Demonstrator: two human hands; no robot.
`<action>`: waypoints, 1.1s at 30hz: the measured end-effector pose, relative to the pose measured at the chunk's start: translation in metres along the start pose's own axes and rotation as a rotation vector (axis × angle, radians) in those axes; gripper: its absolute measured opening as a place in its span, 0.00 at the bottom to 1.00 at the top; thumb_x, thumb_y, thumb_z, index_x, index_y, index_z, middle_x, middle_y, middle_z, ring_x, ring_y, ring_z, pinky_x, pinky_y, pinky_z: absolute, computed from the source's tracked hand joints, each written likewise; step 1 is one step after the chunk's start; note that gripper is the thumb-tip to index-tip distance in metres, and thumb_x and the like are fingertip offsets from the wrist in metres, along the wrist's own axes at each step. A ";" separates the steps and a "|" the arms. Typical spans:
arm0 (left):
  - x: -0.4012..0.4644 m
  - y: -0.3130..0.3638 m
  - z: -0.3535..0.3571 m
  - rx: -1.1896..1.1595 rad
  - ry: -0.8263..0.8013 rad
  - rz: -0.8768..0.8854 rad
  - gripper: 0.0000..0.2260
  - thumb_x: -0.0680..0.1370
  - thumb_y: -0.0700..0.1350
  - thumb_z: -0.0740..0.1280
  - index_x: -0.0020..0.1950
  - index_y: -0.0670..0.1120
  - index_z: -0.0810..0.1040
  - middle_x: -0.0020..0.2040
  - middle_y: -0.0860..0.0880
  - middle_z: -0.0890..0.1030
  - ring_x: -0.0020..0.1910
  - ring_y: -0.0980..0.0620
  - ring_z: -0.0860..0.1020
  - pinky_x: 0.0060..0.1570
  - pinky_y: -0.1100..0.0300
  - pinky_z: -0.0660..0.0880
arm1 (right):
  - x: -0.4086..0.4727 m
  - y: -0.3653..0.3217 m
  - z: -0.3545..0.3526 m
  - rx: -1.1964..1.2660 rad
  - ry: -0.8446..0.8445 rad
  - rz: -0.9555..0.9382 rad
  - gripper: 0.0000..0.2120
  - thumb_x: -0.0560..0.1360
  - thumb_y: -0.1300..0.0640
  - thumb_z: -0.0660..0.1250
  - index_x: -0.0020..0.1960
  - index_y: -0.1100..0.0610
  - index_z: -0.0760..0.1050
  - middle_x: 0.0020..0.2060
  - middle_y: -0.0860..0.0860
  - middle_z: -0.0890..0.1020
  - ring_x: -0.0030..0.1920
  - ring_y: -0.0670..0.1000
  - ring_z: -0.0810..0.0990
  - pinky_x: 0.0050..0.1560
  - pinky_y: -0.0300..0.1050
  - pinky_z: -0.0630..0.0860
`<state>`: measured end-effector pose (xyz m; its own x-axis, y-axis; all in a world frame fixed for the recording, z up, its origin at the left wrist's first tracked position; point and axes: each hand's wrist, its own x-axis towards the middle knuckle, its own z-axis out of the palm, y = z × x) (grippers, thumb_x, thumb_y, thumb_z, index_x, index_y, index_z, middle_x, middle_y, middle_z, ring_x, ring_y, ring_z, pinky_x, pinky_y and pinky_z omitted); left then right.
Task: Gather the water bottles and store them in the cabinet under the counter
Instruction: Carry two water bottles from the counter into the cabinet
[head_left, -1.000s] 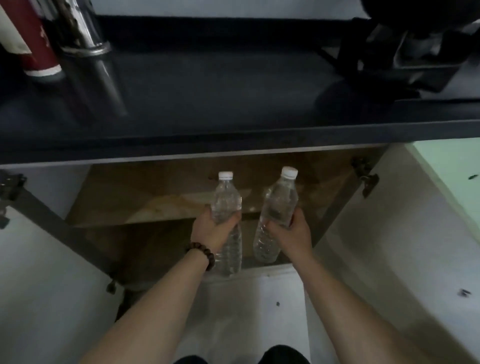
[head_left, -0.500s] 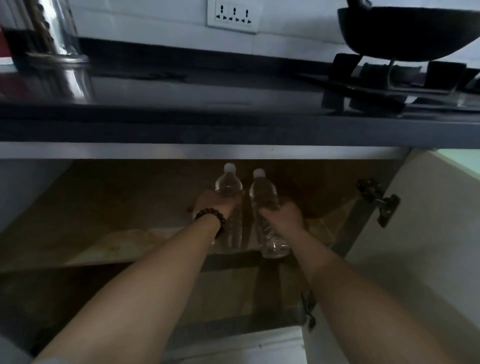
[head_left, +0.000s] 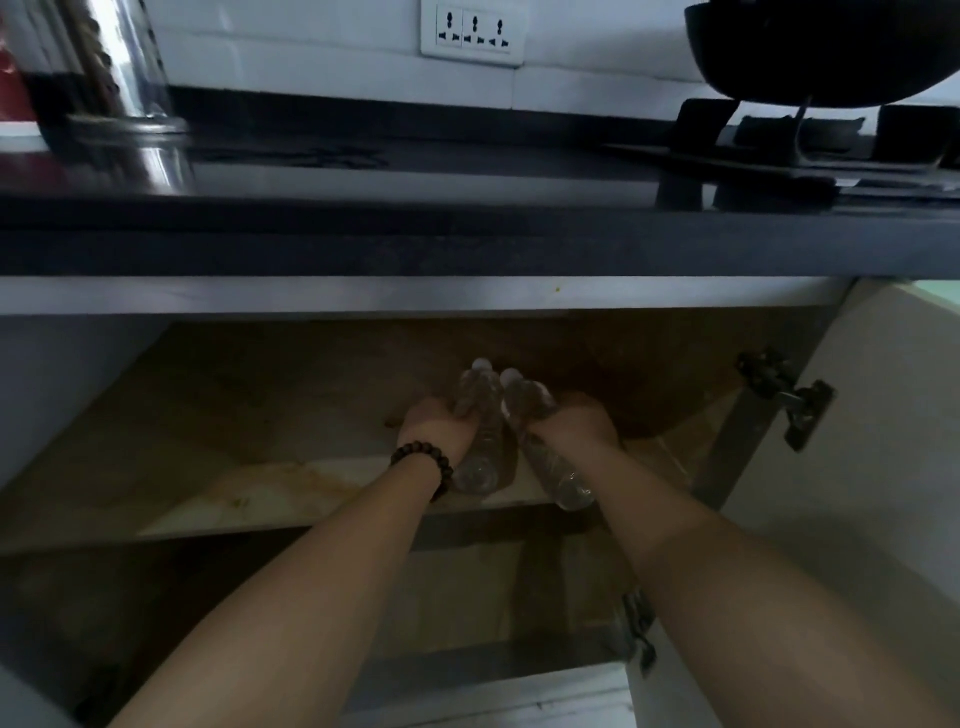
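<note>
Left hand (head_left: 436, 431) wrapped around one water bottle (head_left: 480, 441), right hand (head_left: 574, 423) around another (head_left: 550, 467), both over the cabinet shelf (head_left: 291, 493), seemingly not yet resting. Risk: bottles tilted, could topple if released early.

Two bottles (head_left: 480, 441) side by side over cabinet shelf (head_left: 291, 493); counter (head_left: 467, 234) above.

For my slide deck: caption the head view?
Both hands hold water bottles inside the open cabinet.
</note>
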<state>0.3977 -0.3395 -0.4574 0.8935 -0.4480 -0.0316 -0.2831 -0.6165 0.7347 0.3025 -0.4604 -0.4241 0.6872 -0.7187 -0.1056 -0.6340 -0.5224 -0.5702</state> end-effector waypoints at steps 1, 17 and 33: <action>-0.003 0.000 -0.001 -0.003 -0.014 0.016 0.18 0.79 0.59 0.60 0.49 0.47 0.80 0.48 0.45 0.82 0.47 0.46 0.79 0.53 0.53 0.77 | 0.001 -0.001 -0.001 -0.025 -0.017 -0.013 0.27 0.75 0.31 0.53 0.63 0.46 0.75 0.63 0.52 0.77 0.63 0.58 0.75 0.62 0.50 0.71; -0.130 0.052 -0.077 0.370 -0.044 0.137 0.31 0.80 0.63 0.49 0.77 0.46 0.59 0.78 0.45 0.60 0.76 0.45 0.57 0.74 0.48 0.55 | -0.104 0.000 -0.063 -0.084 0.148 -0.240 0.37 0.73 0.36 0.59 0.75 0.58 0.62 0.71 0.57 0.69 0.72 0.58 0.65 0.70 0.55 0.65; -0.270 0.246 -0.241 0.379 -0.195 0.238 0.31 0.80 0.63 0.50 0.79 0.50 0.50 0.80 0.48 0.53 0.78 0.49 0.49 0.76 0.47 0.53 | -0.299 -0.098 -0.280 -0.110 0.023 0.035 0.36 0.77 0.34 0.54 0.79 0.48 0.47 0.78 0.47 0.47 0.78 0.50 0.41 0.77 0.53 0.49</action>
<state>0.1706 -0.2139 -0.1050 0.7170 -0.6956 -0.0459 -0.6108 -0.6586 0.4395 0.0598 -0.3224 -0.1081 0.6562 -0.7472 -0.1048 -0.6935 -0.5426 -0.4739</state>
